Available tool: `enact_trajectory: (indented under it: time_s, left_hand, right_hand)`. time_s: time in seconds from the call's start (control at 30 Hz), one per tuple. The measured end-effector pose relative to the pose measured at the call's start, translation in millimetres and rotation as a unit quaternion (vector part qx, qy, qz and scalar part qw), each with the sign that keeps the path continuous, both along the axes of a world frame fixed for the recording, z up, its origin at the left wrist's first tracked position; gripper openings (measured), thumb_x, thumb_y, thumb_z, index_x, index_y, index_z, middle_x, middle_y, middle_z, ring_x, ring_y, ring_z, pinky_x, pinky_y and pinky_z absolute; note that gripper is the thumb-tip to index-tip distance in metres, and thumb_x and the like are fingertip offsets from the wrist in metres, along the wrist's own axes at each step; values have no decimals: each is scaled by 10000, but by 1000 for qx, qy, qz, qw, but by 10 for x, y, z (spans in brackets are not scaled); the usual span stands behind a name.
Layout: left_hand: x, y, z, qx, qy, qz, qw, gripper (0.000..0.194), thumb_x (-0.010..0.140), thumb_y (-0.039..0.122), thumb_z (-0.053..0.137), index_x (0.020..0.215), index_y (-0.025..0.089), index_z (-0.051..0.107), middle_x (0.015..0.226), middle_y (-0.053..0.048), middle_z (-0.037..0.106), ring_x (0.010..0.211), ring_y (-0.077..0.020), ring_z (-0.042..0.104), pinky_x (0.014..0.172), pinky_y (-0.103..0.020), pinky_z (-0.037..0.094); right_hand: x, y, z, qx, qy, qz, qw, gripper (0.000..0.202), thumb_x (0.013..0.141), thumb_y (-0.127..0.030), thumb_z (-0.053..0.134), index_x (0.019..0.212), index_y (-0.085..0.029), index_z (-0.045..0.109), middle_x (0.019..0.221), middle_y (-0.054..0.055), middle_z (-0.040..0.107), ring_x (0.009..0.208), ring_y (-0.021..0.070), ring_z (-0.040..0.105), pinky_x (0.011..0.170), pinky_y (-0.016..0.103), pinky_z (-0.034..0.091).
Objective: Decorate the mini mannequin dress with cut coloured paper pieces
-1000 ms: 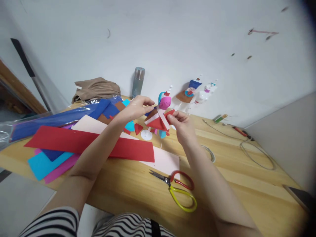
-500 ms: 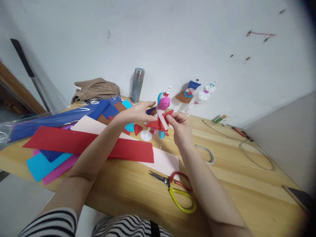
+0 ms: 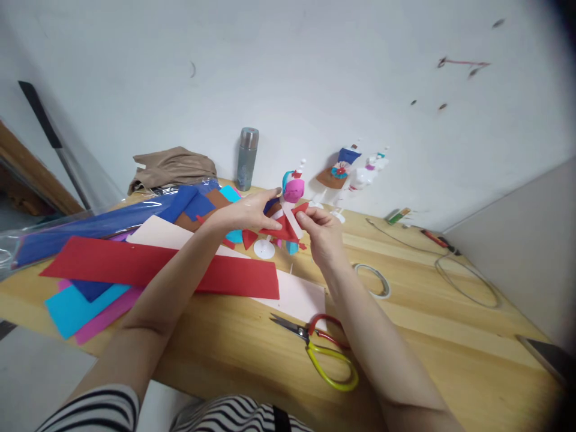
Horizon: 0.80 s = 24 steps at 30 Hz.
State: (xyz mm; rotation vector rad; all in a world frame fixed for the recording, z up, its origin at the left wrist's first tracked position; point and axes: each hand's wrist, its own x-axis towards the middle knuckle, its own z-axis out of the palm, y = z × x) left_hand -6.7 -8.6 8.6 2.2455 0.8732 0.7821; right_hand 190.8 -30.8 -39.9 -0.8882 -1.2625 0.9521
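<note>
A small figure on a white stand has a pink and blue top [image 3: 293, 189] and a red skirt piece [image 3: 288, 228] with a pale pink strip [image 3: 293, 219] over it. From the left, my left hand [image 3: 254, 211] holds the figure's side, thumb on the red piece and index finger by the top. My right hand [image 3: 320, 230] pinches the red piece's right edge beside the strip. The figure's round white base [image 3: 264, 249] shows below my left hand. Scissors [image 3: 308, 336] with red and yellow handles lie nearer to me.
Coloured sheets, among them a long red one [image 3: 162, 264], cover the left of the table [image 3: 216, 348]. A flask [image 3: 248, 159] and brown cloth [image 3: 173, 167] stand behind. Two dressed figures [image 3: 339, 171] are at the back; a tape roll [image 3: 372, 281] and cable [image 3: 450, 282] lie right.
The view has shifted slightly. My left fingertips sit a little closer to the figure, and both hands keep hold of it in nearly the same pose.
</note>
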Motion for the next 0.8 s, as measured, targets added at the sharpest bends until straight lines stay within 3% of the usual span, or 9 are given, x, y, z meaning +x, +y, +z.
enact_trajectory:
  time_s: [0.33,0.6,0.8]
  left_hand:
    - [-2,-1,12,-9,14,11,1000,361,706,248,694,1035,189,556,865,-21,592,785,-176,585,646,-269,452]
    - [23,-37,24,1,22,13,1000,353,737,238,658,1069,178,554,819,11,547,685,-131,507,614,-254,425]
    - [7,-38,13,7,11,21,1000,417,718,221,665,1122,181,570,924,-27,617,812,-179,585,693,-282,471]
  right_hand:
    - [20,14,-4,-43,51,42,997,241,630,-398,863,672,-217,709,661,-16,700,578,115,599,628,280,502]
    - [14,12,22,-71,49,56,995,356,580,-472,893,614,-204,663,578,-25,656,498,99,563,514,249,474]
    - [14,22,9,-73,65,53,994,357,557,-477,911,640,-207,693,614,-19,681,520,92,571,529,240,478]
